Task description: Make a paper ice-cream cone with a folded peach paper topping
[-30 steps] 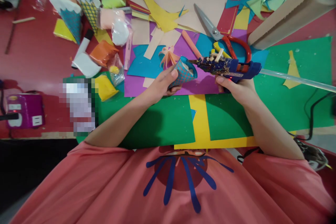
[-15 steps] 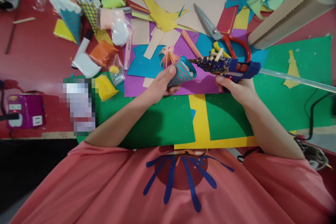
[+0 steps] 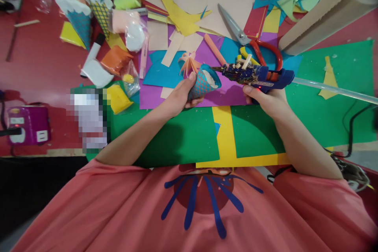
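My left hand [image 3: 183, 95] is wrapped round a blue cone [image 3: 201, 85] with a grid pattern, its wide end facing right and white material showing inside. A peach fringed paper piece [image 3: 189, 64] is just above the fingers of that hand; whether they hold it too, I cannot tell. My right hand [image 3: 267, 100] grips a dark blue glue gun [image 3: 260, 75] with a clear glue stick [image 3: 333, 89] sticking out of its back. The gun's nozzle points left, close to the cone's rim.
Red-handled scissors [image 3: 241, 36] lie behind the glue gun. Decorated cones [image 3: 77, 17] and bagged clay [image 3: 115, 60] are at the upper left. A cardboard roll [image 3: 321, 15] is at the right. Below my hands are green sheets [image 3: 183, 138] and a yellow strip [image 3: 226, 134].
The cone has turned slightly in my left hand, so more of its open end and the white inside shows. My right hand and the glue gun have hardly moved.
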The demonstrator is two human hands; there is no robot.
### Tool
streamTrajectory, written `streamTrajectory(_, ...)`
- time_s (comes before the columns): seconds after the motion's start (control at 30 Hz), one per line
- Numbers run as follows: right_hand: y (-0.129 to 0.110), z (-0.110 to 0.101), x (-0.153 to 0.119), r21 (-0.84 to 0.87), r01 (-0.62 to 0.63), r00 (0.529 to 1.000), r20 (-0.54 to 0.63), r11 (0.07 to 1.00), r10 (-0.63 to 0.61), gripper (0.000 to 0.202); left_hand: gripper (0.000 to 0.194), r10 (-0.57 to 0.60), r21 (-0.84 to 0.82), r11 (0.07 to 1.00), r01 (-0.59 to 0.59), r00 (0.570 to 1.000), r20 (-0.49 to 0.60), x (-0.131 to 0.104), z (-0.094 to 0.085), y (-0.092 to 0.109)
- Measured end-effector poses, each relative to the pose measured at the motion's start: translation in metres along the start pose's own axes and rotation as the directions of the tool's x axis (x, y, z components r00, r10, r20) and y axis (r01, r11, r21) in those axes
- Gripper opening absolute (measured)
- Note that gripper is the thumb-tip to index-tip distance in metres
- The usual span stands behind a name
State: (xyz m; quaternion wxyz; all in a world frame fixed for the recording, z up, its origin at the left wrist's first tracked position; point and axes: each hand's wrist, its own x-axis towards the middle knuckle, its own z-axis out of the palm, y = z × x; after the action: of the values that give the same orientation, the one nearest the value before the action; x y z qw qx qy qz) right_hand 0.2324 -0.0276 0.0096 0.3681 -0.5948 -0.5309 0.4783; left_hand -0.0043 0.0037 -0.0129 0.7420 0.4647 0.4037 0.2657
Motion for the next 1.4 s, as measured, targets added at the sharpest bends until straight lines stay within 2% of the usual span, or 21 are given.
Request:
streamTrajectory(0.27,-0.002,0.001,0.000,0.007,-0.019,1.000,0.007,1.000,0.019,0.043,0.059,-0.070,0.052,0.996,0.071,0.997,-0.023,-0.002,0.003,0.006)
streamTrajectory(0.67,0.000,0.001,-0.001,0.007,-0.006,1.000,0.002,1.000,0.006,0.039,0.064,-0.054,0.082,0.995,0.056,0.998,-0.027,-0.002,0.002,0.005)
streamTrajectory(0.9,0.000,0.000,-0.001,-0.008,-0.010,1.000,0.003,1.000,0.010,0.043,0.064,-0.111,0.080,0.989,0.121,0.987,-0.119,-0.004,0.007,0.010)
streamTrajectory(1.13,0.002,-0.001,-0.001,-0.006,-0.002,1.000,0.015,1.000,0.002,0.041,0.058,-0.094,0.008,0.996,0.094,0.994,-0.063,-0.003,0.003,0.006)
streamTrajectory(1.27,0.004,-0.001,-0.002,0.002,0.009,1.000,0.018,1.000,-0.009,0.041,0.059,-0.067,0.024,0.997,0.069,0.995,-0.074,-0.002,0.002,0.005)
streamTrajectory(1.4,0.004,-0.001,-0.002,0.002,0.000,1.000,0.015,1.000,0.000,0.041,0.058,-0.093,0.080,0.992,0.101,0.991,-0.096,-0.002,0.004,0.007)
